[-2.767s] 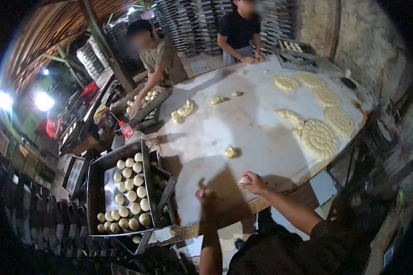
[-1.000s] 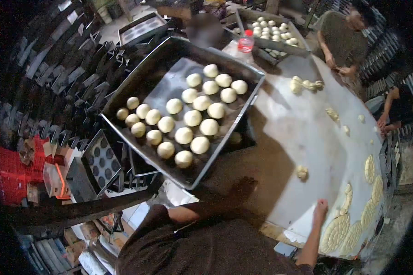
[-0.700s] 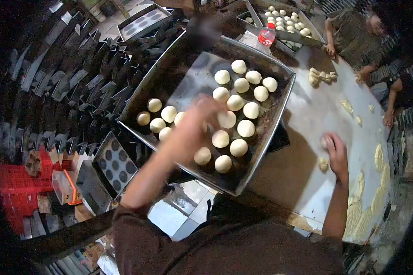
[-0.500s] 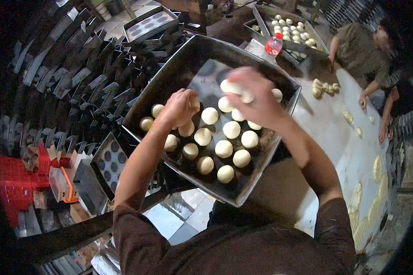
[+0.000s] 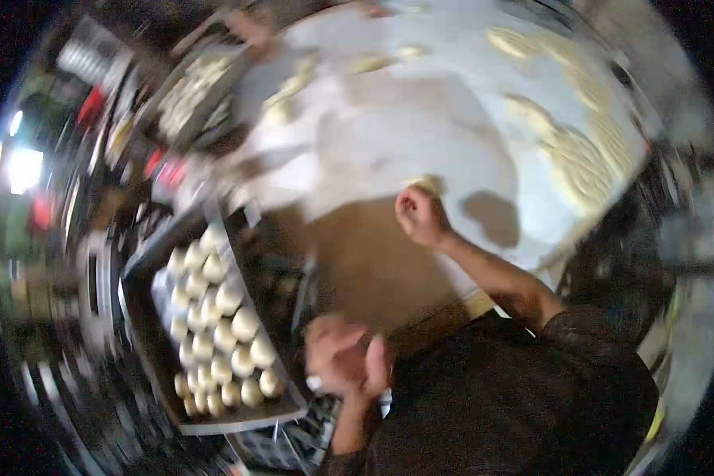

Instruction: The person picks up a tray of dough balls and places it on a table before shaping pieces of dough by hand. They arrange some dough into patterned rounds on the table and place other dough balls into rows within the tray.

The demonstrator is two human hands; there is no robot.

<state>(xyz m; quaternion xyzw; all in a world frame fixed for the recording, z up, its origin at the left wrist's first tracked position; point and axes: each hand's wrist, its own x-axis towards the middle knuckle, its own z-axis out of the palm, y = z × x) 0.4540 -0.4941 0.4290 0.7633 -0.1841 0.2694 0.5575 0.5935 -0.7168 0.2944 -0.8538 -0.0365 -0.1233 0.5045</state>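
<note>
- Head view is badly smeared by motion, so I read only the coarse layout.
- My right hand (image 5: pixel 420 218) sits out on the pale round table (image 5: pixel 373 135), fingers curled inward; I cannot tell whether they close on anything.
- A small lump of dough (image 5: pixel 426 185) lies on the table just beyond the right hand's knuckles, touching or nearly touching them; the blur hides which.
- My left hand (image 5: pixel 343 357) is drawn in close to my body, near the table's front edge, fingers bent; I cannot tell if it grips something.
- The tray (image 5: pixel 155 349) of dough balls (image 5: pixel 218 333) lies just to the left of the left hand, its near corner beside the fingers, not touching as far as I can see.
- The balls sit in rough rows running along the tray.
- Flat discs of patterned dough (image 5: pixel 583 155) lie on the far right of the table, well apart from both hands.
</note>
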